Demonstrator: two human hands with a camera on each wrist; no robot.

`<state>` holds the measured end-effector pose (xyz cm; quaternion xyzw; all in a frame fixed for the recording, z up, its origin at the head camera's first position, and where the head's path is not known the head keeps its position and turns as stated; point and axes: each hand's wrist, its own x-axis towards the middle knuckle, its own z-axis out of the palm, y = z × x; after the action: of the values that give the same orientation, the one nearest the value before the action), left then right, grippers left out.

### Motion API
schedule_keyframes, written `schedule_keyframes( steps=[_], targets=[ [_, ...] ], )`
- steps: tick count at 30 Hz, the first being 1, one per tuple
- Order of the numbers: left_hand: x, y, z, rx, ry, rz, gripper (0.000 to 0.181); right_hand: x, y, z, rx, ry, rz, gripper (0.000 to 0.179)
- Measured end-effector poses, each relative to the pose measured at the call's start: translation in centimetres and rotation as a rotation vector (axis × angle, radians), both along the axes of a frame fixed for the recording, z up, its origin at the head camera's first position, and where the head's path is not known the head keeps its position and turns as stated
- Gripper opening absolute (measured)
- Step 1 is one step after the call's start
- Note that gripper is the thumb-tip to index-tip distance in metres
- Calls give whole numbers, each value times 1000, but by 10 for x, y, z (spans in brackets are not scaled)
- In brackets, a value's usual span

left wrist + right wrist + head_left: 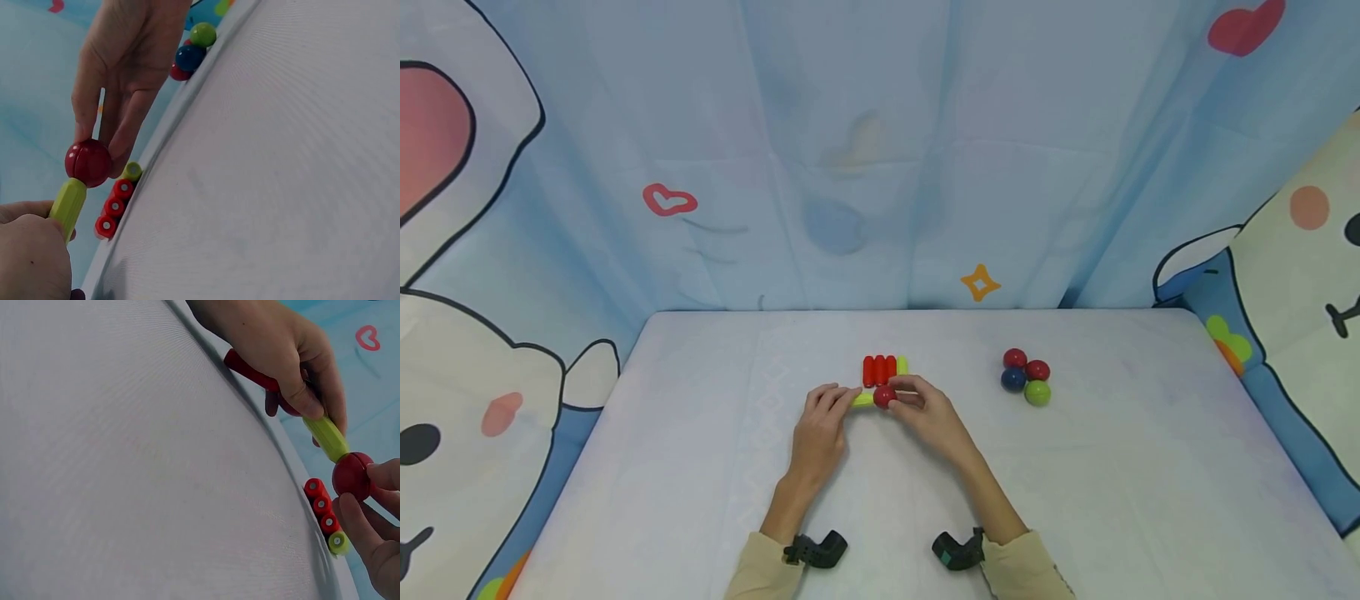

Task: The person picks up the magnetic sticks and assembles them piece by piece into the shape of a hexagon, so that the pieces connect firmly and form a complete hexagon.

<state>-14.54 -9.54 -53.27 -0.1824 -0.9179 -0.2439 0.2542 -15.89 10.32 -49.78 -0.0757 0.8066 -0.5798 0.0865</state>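
Note:
My left hand (820, 437) grips a yellow-green ribbed rod (67, 209). At the rod's far end sits a glossy red ball (884, 397) with a groove round it, and the thumb and fingers of my right hand (936, 423) pinch that ball. Rod and ball meet end to end in both wrist views. Past my left hand, the right wrist view shows a red rod (250, 370) and part of a second red ball (288, 407), mostly hidden by the fingers.
Just beyond the hands, three red rods (880, 371) and a yellow-green rod (902, 365) lie side by side on the white table (700, 467). Farther right, two red balls (1015, 358), a blue ball (1012, 380) and a green ball (1037, 393) cluster together. A patterned curtain (850, 208) hangs behind.

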Motion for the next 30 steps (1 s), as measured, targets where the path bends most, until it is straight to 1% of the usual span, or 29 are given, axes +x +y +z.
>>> schedule_keyframes(
  steps=[2, 5, 9, 16, 21, 25, 30],
  targets=[
    [0, 0, 0, 0, -5, -3, 36, 0, 0, 0, 3, -9, -13, 40],
    [-1, 0, -1, -11, -7, -14, 33, 0, 0, 0, 15, -7, -11, 38],
    [0, -1, -2, -42, -1, -12, 31, 1, -1, -1, 28, -8, 9, 35],
    [0, -1, -1, -80, 5, -6, 31, 1, 0, 0, 45, -7, 40, 32],
    [1, 0, 0, -103, -10, -25, 29, 1, -1, -2, 48, -30, 64, 33],
    [1, 0, 0, -162, -17, -29, 27, 0, -1, -3, 68, -26, 47, 34],
    [1, -1, 2, -245, -10, -1, 35, -3, 3, -3, 52, -25, 30, 35]
  ],
)
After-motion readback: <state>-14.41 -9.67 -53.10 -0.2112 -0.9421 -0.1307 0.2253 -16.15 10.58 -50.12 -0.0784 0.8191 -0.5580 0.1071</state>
